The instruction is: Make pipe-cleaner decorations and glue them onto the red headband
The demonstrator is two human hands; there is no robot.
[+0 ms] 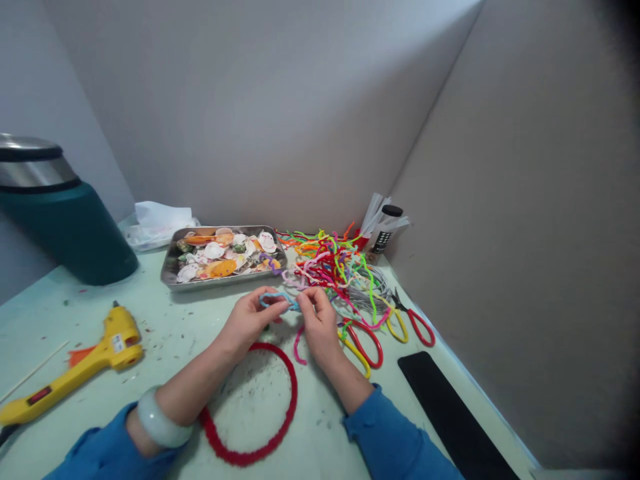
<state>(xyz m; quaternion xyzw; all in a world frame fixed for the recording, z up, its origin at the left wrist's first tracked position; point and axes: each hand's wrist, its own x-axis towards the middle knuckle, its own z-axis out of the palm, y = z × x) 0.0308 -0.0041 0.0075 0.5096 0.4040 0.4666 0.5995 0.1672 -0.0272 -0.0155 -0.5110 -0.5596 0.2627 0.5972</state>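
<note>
Between my two hands a light-blue pipe cleaner is bent into a small loop. My left hand pinches it at the loop, thumb against fingers. The fingertips of my right hand close on its other end. Below them a ring wrapped in fuzzy red pipe cleaner lies flat on the table, partly covered by my left forearm. A pink pipe cleaner lies just left of my right hand. Behind the right hand spreads a tangled pile of colourful pipe cleaners.
A metal tray of seashells stands at the back. On the left are a yellow glue gun and a large teal bottle. Red-and-yellow-handled scissors, smaller scissors, a black strip and a black-capped bottle are on the right.
</note>
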